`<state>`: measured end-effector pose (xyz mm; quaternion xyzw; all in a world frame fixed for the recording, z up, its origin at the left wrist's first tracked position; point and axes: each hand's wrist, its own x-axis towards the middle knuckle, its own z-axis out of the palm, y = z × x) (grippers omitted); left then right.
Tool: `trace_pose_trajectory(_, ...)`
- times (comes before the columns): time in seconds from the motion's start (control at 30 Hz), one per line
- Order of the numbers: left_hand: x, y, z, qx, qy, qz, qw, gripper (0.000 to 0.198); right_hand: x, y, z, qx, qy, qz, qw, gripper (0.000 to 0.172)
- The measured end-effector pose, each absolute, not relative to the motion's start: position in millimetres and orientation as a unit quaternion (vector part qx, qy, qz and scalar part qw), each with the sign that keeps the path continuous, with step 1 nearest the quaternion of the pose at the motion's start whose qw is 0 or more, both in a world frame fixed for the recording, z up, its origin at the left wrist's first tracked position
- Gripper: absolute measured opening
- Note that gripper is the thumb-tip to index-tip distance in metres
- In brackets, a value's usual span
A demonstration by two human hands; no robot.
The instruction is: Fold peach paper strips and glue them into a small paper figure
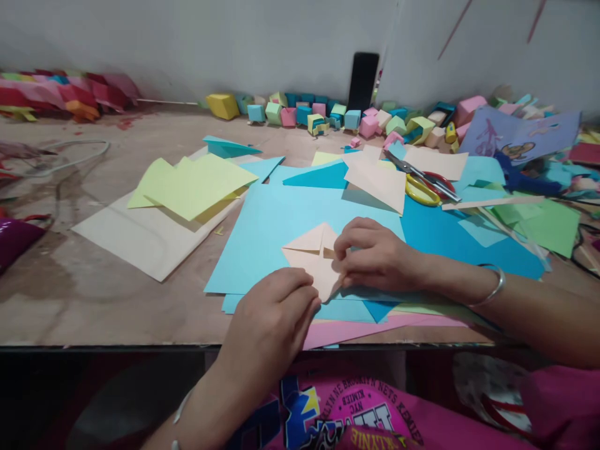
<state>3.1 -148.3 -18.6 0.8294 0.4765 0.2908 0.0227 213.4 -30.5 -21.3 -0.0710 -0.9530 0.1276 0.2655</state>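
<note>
A small peach paper (315, 270), folded with flaps meeting near its middle, lies on light blue sheets (253, 250) at the front of the table. My left hand (276, 306) has its fingers closed at the paper's lower left edge. At the right corner, the curled fingers of my right hand (379, 255) pinch the same paper, hiding that corner. Beyond the hands, yellow-handled scissors (424, 189) rest on top of loose paper, beside a loose peach sheet (377, 178).
Yellow-green sheets (201, 187) lie on a cream sheet (126, 234) to the left. Small folded paper cubes (273, 113) line the wall, where a black phone (363, 81) leans upright. Green paper scraps (548, 219) are at the right. Pink paper (356, 330) reaches the table's front edge.
</note>
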Motion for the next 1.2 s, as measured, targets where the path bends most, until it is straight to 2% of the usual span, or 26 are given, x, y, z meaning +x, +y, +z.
trace_pose_trajectory(0.1, 5, -151, -20, 0.829, 0.477, 0.289, 0.034, 0.011, 210, -33, -20, -0.146, -0.929, 0.176, 0.292, 0.03)
trace_pose_trajectory(0.27, 4, -153, -25, 0.821, 0.486, 0.298, 0.039, 0.01, 208, -38, -20, -0.235, -0.922, 0.196, 0.237, 0.024)
trace_pose_trajectory(0.47, 11, -155, -24, 0.8, 0.511, 0.314, 0.025, 0.012, 203, -39, -25, -0.271, -0.921, 0.184, 0.213, 0.024)
trace_pose_trajectory(0.7, 20, -151, -21, 0.783, 0.558, 0.275, -0.012, 0.013, 198, -42, -23, -0.298, -0.92, 0.168, 0.193, 0.025)
trace_pose_trajectory(1.2, 15, -152, -23, 0.817, 0.504, 0.282, -0.007, 0.01, 197, -44, -21, -0.305, -0.922, 0.161, 0.175, 0.023)
